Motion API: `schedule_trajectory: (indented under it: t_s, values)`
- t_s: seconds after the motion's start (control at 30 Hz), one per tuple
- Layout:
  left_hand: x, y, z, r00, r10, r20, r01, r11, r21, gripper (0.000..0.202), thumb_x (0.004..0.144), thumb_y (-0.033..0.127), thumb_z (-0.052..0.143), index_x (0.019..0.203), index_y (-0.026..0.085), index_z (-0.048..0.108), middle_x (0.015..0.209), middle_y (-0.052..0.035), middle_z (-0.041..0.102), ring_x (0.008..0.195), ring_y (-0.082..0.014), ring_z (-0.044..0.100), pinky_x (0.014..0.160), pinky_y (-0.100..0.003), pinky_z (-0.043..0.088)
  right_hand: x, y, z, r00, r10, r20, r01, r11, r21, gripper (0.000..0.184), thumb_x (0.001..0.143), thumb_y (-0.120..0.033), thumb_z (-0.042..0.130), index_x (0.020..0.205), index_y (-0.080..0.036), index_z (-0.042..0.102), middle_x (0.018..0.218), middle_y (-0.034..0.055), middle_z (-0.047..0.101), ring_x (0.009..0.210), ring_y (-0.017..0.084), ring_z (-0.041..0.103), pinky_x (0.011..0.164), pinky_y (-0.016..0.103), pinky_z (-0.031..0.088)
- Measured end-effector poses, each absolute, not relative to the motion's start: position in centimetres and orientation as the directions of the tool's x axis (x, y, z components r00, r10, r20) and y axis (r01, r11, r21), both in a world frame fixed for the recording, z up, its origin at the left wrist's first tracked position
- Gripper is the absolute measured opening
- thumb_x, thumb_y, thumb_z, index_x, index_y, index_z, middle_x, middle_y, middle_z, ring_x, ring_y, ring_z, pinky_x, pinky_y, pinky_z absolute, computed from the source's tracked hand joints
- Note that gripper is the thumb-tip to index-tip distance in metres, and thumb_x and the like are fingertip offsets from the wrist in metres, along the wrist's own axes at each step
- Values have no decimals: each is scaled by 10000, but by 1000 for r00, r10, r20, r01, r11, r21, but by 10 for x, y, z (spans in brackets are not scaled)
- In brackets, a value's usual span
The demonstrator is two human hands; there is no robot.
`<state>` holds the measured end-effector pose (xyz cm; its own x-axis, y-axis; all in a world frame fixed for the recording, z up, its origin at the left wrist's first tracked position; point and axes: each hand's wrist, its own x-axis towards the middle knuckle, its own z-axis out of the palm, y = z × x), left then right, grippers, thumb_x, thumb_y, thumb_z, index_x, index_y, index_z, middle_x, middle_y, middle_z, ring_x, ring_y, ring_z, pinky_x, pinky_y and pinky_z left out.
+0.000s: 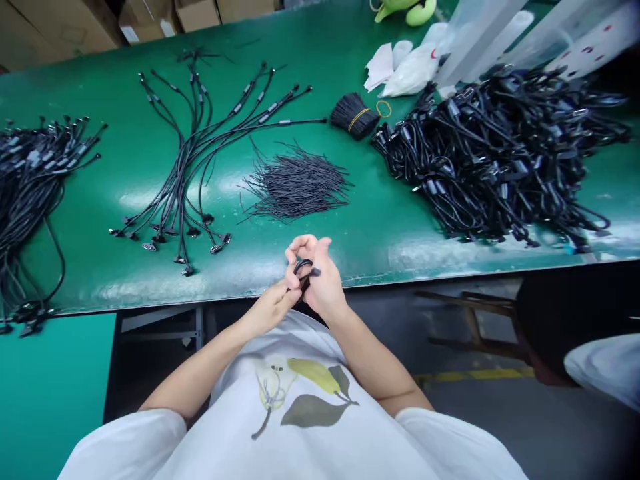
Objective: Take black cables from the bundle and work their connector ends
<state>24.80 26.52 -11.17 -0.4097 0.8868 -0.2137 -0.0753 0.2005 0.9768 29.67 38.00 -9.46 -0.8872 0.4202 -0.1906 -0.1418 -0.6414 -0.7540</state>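
Just over the green table's front edge, my left hand [270, 308] and my right hand [319, 277] pinch a short black cable [303, 268] bent into a small loop. Its far end sticks out to the right of my right hand. Beyond my hands lies a loose pile of thin black wires [295, 188], with a fanned group of black connector cables [195, 160] to its left. A big tangled heap of black cables [500, 157] fills the right, and another bunch [33, 177] lies at the far left. A yellow band ties a small black wire bundle [354, 115].
The green-topped workbench [95, 267] runs across the view. White paper and plastic bags [413, 70] and a green object [406, 9] lie at its back, near cardboard boxes [195, 13]. A wooden stool [470, 320] and another person's white sleeve [607, 368] are at lower right.
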Motion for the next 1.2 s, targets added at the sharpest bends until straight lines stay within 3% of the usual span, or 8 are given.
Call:
schedule_trajectory:
  t_s: [0.13,0.33,0.53,0.7,0.77,0.9,1.03,1.2]
  values:
    - [250,265,-112,-435,885,-162,-120,122,985,468,842,632,572,789,171,635,914,-105,612,1069,-285,511,903,-367,421,293,384,-87,-899,383,-214,-108,-665,-739,646,820,-820,347,862,-195,506,693,-54,383,380,20,339,345,171,231]
    - [266,263,-113,-189,909,-371,-680,151,718,583,852,739,437,830,163,524,537,41,416,422,-109,367,399,-221,339,296,387,-76,-924,357,-138,-136,-642,-755,687,782,-851,349,864,-195,535,716,-41,405,427,27,347,382,178,315]
    - [262,269,-98,-126,858,-498,-902,110,418,353,814,451,690,857,113,597,601,39,376,503,-99,424,458,-199,391,289,394,-84,-866,501,9,-210,-346,-915,329,915,-535,526,976,-211,532,733,-61,478,379,7,391,325,139,279]
    - [259,273,-92,-89,873,-480,-921,111,373,300,765,345,761,841,104,601,602,53,357,492,-65,354,457,-163,341,286,409,-87,-907,417,-56,-136,-417,-899,318,970,-523,408,914,-217,478,583,-103,322,311,30,248,298,164,260]
    - [254,271,-93,-92,859,-504,-890,157,429,325,766,385,755,797,120,570,575,73,311,462,-57,279,419,-155,267,294,421,-87,-880,470,65,-159,-162,-974,305,997,-472,368,905,-213,500,588,-81,376,375,58,378,405,198,407]
    - [236,262,-94,-223,821,-526,-597,311,739,401,820,541,627,764,158,522,532,76,319,445,-84,289,414,-192,271,326,439,-92,-871,66,488,-293,726,-622,252,1004,-320,397,1165,-228,568,985,57,648,967,180,616,959,415,453]
    - [228,258,-80,-123,880,-458,200,474,857,384,972,470,345,795,175,516,604,8,487,527,-149,462,520,-256,354,357,431,-96,-919,-349,183,-385,893,-233,286,993,-176,331,1130,-129,578,879,85,643,818,182,593,790,352,455]
    - [243,248,-59,126,952,-280,833,52,551,272,1013,288,313,856,170,501,725,-40,593,613,-194,553,565,-291,387,369,420,-76,-858,-379,-348,-27,708,-705,253,982,-340,428,913,-129,550,750,35,559,623,131,495,540,247,320]
